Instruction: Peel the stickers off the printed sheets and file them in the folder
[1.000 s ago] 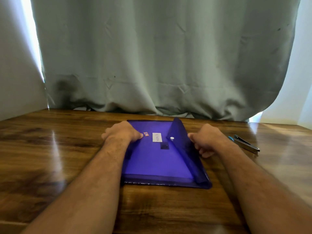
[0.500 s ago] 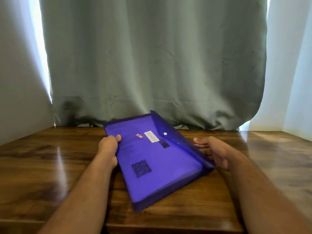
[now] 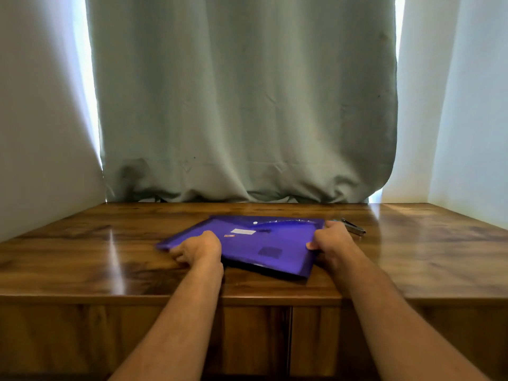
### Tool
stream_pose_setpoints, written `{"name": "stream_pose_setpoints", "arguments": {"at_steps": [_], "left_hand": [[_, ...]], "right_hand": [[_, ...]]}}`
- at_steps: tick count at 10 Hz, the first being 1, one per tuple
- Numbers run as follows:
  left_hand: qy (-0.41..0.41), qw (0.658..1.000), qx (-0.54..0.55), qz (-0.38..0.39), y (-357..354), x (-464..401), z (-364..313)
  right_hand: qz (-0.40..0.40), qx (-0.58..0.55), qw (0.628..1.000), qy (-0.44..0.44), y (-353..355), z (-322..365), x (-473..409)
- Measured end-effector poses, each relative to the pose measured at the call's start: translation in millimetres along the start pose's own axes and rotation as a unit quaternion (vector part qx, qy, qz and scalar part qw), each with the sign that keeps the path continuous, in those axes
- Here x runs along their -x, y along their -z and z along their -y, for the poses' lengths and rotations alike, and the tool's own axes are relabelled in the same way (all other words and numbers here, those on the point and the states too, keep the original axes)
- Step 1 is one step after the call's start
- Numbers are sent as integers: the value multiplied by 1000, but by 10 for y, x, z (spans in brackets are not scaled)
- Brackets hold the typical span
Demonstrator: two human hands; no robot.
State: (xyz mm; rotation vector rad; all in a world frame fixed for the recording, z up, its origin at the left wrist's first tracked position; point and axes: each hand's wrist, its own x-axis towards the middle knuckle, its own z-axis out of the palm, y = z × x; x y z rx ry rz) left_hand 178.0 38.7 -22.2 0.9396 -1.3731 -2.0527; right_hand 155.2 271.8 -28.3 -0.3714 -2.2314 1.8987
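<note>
Daylight leaks around both edges of the curtain (image 3: 247, 105), leaving the room dim, streaking glare across the glossy counter (image 3: 115, 243), with wide-angle bowing toward the sides.

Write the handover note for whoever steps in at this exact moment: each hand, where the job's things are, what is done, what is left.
Left hand: gripping the near-left edge of the purple folder.
Right hand: gripping the folder's right edge.
Folder: low over the wooden table, flap down over the front; whether it is snapped shut I cannot tell. A white label and a small orange sticker show on its front.
Metal tool: on the table just right of the folder.
Done: cannot tell; no printed sheets are in view.
Left: check the folder's contents, confirm the sheets are filed.
</note>
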Motion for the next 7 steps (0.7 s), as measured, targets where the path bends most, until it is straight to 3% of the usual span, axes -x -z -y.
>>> {"name": "stream_pose_setpoints", "arguments": {"at_steps": [1, 2, 4, 5, 6, 7], "left_hand": [[-127, 982, -136, -18, 145, 82, -50], [-367, 820, -429, 90, 260, -41, -58], [-424, 610, -632, 223, 157, -339, -168], [-381, 566, -678, 274, 69, -468, -175], [-399, 544, -693, 254, -146, -687, -292], [-418, 550, -683, 236, -395, -858, -418]], "right_hand": [[-58, 138, 987, 59, 22, 64, 13], [-93, 209, 966, 119, 30, 96, 56], [-64, 313, 931, 178, 43, 47, -103], [-23, 415, 891, 183, 35, 7, -253], [8, 484, 853, 198, -40, 7, -569], [-13, 481, 848, 221, -166, 93, -871]]}}
